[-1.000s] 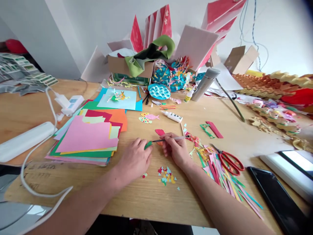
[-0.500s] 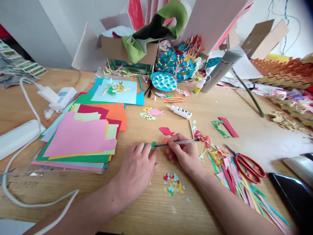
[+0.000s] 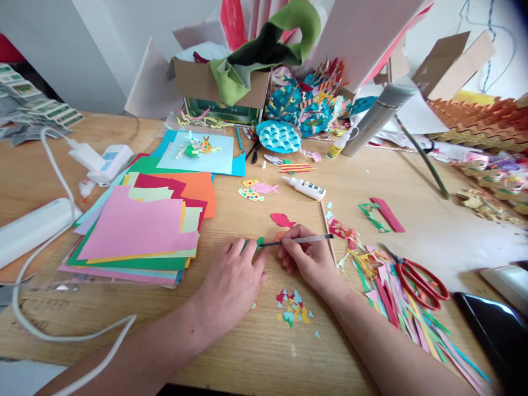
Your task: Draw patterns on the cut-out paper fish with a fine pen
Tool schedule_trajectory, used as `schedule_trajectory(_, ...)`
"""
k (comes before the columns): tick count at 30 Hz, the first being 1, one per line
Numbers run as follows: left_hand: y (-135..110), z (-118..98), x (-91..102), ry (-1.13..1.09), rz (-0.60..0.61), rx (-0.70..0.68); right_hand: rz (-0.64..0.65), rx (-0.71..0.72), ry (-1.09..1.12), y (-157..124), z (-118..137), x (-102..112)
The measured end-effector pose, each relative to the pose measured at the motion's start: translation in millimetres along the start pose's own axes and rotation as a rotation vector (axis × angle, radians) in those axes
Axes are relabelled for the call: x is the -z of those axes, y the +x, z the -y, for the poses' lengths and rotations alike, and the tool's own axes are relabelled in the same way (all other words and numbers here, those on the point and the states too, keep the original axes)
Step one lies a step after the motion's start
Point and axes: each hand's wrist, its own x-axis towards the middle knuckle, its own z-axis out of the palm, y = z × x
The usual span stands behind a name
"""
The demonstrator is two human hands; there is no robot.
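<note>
My left hand [image 3: 231,283] lies on the wooden table [image 3: 256,341] with its fingers pressed down on a small green paper cut-out [image 3: 258,242]. My right hand [image 3: 307,258] is closed around a thin pen [image 3: 303,240] whose dark tip touches the green piece. A red paper fish [image 3: 281,220] lies just beyond the pen, and an orange scrap [image 3: 279,236] peeks out by my right fingers. Small coloured paper bits [image 3: 293,311] lie between my wrists.
A stack of coloured paper sheets [image 3: 140,231] lies to the left. Red-handled scissors [image 3: 416,278] rest on paper strips [image 3: 391,297] at the right, beside a black tablet [image 3: 495,333]. A glue bottle [image 3: 305,188], spotted paper fish [image 3: 256,191] and a cardboard box [image 3: 218,88] lie further back. A white cable [image 3: 49,330] loops at left.
The view has tilted down and closer to the table. My hands stay on the green piece and pen, with the pen tip shifting slightly.
</note>
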Motion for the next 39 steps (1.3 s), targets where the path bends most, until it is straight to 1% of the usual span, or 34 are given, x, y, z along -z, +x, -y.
schedule_trajectory(13, 0.2, 0.1, 0.6, -0.01, 0.01, -0.001, -0.045, -0.008, -0.007, -0.6, 3.0, -1.2)
schedule_trajectory(22, -0.8, 0.8, -1.9, -0.006, -0.02, -0.009, -0.101, -0.007, 0.007, -0.4, 1.5, -0.8)
schedule_trajectory(27, -1.3, 1.1, -1.9, 0.002, -0.024, -0.011, -0.121, -0.03, 0.014, -0.4, 1.8, -1.1)
schedule_trajectory(39, -1.4, 1.9, -1.4, 0.01, -0.012, -0.008, -0.161, -0.023, 0.042, -1.3, 2.6, 0.1)
